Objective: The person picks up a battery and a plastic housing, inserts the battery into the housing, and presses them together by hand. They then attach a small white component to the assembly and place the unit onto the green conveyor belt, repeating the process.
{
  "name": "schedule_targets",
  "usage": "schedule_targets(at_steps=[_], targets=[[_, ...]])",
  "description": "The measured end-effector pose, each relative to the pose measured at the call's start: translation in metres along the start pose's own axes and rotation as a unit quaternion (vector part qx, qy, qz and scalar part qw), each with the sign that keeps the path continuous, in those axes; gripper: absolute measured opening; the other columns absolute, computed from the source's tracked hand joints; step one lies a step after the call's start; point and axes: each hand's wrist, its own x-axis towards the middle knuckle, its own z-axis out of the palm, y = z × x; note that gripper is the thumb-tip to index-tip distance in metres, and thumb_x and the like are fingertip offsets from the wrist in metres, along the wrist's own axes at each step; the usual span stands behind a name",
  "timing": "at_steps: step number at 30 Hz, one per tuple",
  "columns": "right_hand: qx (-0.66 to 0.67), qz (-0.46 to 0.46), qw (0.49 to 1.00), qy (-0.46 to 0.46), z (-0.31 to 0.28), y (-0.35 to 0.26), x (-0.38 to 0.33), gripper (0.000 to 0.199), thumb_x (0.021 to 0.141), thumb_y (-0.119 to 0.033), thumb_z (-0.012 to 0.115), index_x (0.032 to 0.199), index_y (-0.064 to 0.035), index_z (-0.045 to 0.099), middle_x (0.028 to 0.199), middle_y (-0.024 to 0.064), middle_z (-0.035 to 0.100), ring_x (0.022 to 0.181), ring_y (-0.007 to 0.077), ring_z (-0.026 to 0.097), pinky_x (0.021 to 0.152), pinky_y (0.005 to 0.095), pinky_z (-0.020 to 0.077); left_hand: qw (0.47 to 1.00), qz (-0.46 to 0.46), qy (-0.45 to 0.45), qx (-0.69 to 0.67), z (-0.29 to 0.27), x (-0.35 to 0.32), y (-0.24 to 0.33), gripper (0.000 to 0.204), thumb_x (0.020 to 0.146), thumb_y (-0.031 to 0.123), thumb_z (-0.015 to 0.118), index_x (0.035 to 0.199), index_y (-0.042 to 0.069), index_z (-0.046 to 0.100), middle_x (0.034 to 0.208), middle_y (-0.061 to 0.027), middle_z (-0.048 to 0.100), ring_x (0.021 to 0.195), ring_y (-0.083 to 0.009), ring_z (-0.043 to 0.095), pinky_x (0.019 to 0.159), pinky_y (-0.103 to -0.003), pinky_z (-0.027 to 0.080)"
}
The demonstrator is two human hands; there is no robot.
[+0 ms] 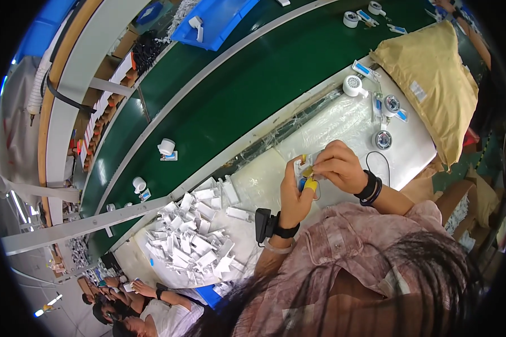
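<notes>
Over the near edge of the worktable, my left hand [296, 196] is closed around a small white plastic part [299, 166], with a bit of blue showing between its fingers. Yellow covering wraps the left thumb and a fingertip. My right hand [341, 168] meets it from the right, fingers pinched together at the part; whatever lies in the pinch is hidden. Beyond the right hand are a round white fan unit [352, 85] with a grille and two units with round open heads, one [392, 104] beside the other [383, 139]. Blue-and-white pieces lie by them.
A heap of white plastic housings [194, 233] covers the table to my left. Past the table runs a green conveyor belt [230, 118] carrying several white units; a blue bin [216, 25] stands beyond. A large tan sack [430, 84] is at right. Other people sit at lower left.
</notes>
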Motion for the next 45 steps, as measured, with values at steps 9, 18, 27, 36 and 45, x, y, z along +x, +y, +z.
schedule_targets(at_steps=[9,18,27,36,45], targets=[[-0.008,0.007,1.0,0.009,0.003,0.001,-0.001,0.028,0.067,0.0,0.074,0.091,-0.0124,0.069,0.093,0.0029,0.063,0.083,0.0242,0.055,0.074,0.0334,0.0463,0.997,0.035,-0.006,0.064,-0.002,0.001,-0.009,0.048,0.081,-0.006,0.038,0.129,-0.003,0.04,0.089,-0.0088,0.054,0.069,-0.0124,0.053,0.057,-0.025,0.047],[-0.02,0.012,1.0,0.002,0.004,-0.001,-0.003,0.025,0.07,-0.001,0.073,0.092,-0.0108,0.067,0.092,0.0034,0.062,0.083,0.0252,0.054,0.076,0.0339,0.0455,0.998,0.051,-0.016,0.032,-0.003,-0.005,-0.018,0.048,0.097,0.01,0.05,0.141,-0.003,0.035,0.092,-0.0065,0.055,0.073,-0.0107,0.053,0.055,-0.023,0.047],[-0.022,0.005,1.0,-0.019,0.001,0.001,0.0,0.027,0.069,0.0,0.075,0.093,-0.0093,0.067,0.092,0.0041,0.062,0.084,0.0255,0.054,0.078,0.0349,0.0451,0.999,0.039,-0.007,0.023,-0.004,-0.002,-0.021,0.044,0.099,0.01,0.046,0.14,-0.003,0.036,0.096,-0.0066,0.057,0.076,-0.0099,0.054,0.056,-0.021,0.047],[-0.026,-0.004,0.999,-0.026,0.003,0.0,-0.001,0.028,0.068,-0.002,0.073,0.094,-0.0105,0.067,0.093,0.003,0.061,0.083,0.0236,0.056,0.08,0.0356,0.0442,0.996,0.065,0.021,0.064,-0.004,-0.004,-0.025,0.044,0.096,0.007,0.048,0.138,-0.001,0.04,0.088,-0.005,0.058,0.063,-0.0066,0.05,0.053,-0.02,0.042],[-0.068,-0.005,0.998,-0.012,0.014,0.01,-0.011,0.025,0.069,-0.005,0.073,0.093,-0.0115,0.066,0.093,0.0032,0.062,0.081,0.0234,0.057,0.079,0.0361,0.0461,0.992,0.043,0.033,0.118,-0.004,0.0,-0.024,0.036,0.1,0.01,0.042,0.133,-0.003,0.046,0.084,-0.0069,0.058,0.065,-0.0095,0.052,0.051,-0.022,0.043]])
